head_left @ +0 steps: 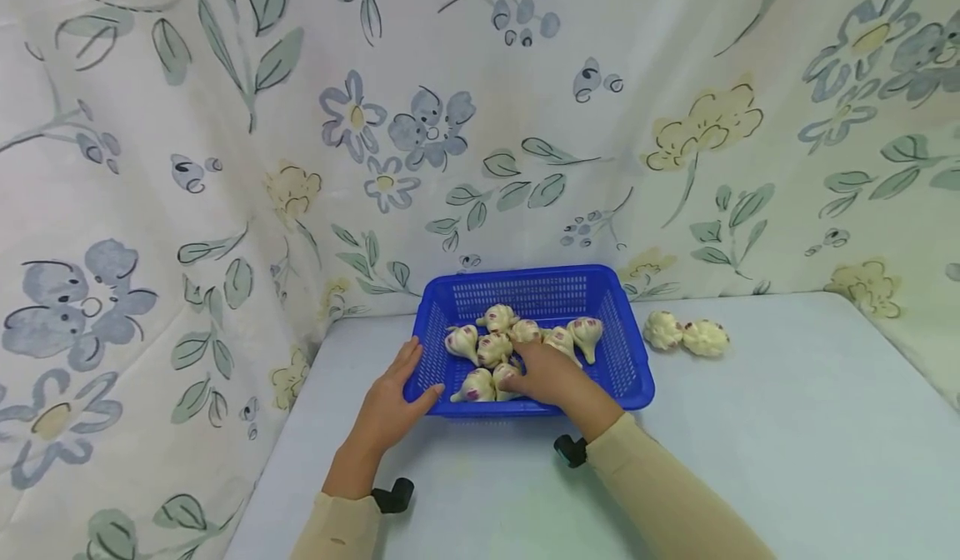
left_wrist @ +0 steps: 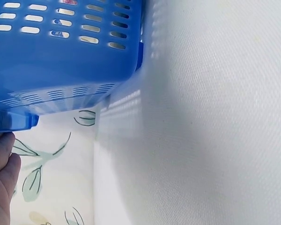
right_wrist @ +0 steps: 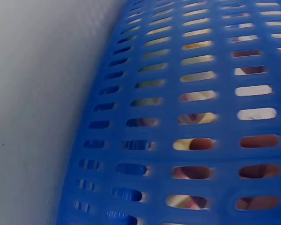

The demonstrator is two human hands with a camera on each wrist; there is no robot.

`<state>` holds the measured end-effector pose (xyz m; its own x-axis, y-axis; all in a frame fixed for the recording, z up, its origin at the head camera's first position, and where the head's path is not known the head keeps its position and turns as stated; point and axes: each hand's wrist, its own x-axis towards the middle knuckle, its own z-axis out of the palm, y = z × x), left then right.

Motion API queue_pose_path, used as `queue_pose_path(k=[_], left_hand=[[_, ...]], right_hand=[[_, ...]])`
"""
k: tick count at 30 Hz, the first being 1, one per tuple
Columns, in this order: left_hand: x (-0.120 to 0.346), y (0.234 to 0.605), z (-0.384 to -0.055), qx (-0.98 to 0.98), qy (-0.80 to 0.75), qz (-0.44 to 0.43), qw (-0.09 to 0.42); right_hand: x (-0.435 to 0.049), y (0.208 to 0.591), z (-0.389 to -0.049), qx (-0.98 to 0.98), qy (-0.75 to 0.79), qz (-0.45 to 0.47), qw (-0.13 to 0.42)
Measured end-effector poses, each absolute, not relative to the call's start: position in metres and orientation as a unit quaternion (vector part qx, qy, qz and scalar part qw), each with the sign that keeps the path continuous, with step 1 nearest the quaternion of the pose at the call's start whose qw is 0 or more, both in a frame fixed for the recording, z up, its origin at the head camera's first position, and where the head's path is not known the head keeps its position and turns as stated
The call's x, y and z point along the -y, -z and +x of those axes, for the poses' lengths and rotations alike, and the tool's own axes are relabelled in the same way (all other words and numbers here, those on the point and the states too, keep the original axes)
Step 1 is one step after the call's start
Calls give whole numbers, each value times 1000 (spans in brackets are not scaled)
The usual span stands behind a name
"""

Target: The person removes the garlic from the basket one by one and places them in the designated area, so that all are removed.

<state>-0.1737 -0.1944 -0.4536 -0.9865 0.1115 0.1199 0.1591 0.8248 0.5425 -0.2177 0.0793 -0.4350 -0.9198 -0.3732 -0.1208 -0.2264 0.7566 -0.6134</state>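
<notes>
Garlic bulbs (head_left: 494, 350) are gathered in a blue basket (head_left: 517, 292), ahead of the left hand's thumb side and under the right hand (head_left: 551, 370); whether one is gripped there cannot be told. The basket's left rim is touched by the left hand (head_left: 386, 406), fingers extended, thumb spread. Two more bulbs (head_left: 705, 338) are set just outside its right edge. Room is given by white tabletop (head_left: 787, 435) in front and rightward; the rear is bounded by floral cloth (head_left: 525, 118).

basket (left_wrist: 61, 68) cropped in wrist views, right fingers (head_left: 534, 354) partly hidden
</notes>
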Motion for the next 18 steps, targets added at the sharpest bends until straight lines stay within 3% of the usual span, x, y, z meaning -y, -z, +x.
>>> queue_pose_path(k=[18], left_hand=[[194, 455, -174, 951, 299, -70, 42]], right_hand=[[-78, 436, -223, -925, 294, -149, 188]])
